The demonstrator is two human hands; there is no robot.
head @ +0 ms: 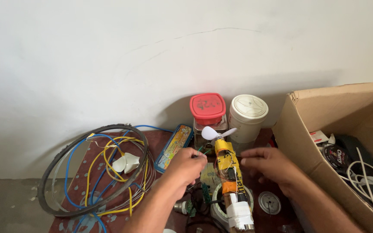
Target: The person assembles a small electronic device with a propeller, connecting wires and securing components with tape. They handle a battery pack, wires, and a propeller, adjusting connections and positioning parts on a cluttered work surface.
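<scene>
The dark reddish desk (95, 172) carried a black rubber ring (48, 181) around coiled blue and yellow wires (104, 172), a colourful flat tin (174, 146), a red-lidded jar (208, 110), a cream-lidded tub (248, 114) and a round metal disc (269, 202).

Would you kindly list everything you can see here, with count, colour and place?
fan device: one, yellow and white tape, white propeller on top, centre, between the hands
green wire: one, pinched at the left fingertips
red-lidded jar: one, clear, by the wall
white jar: one, cream, right of the red-lidded jar
tin case: one, blue rim, printed lid, left of the jars
ring: one, dark, on the left
wire coils: several, blue and yellow, within the ring
white propeller: one, on the coils
tape roll: one, white, behind the device
round dial: one, silver, under the right hand
box: one, brown cardboard, right, holding white cables
table: one, dark red
left hand: one
right hand: one
</scene>
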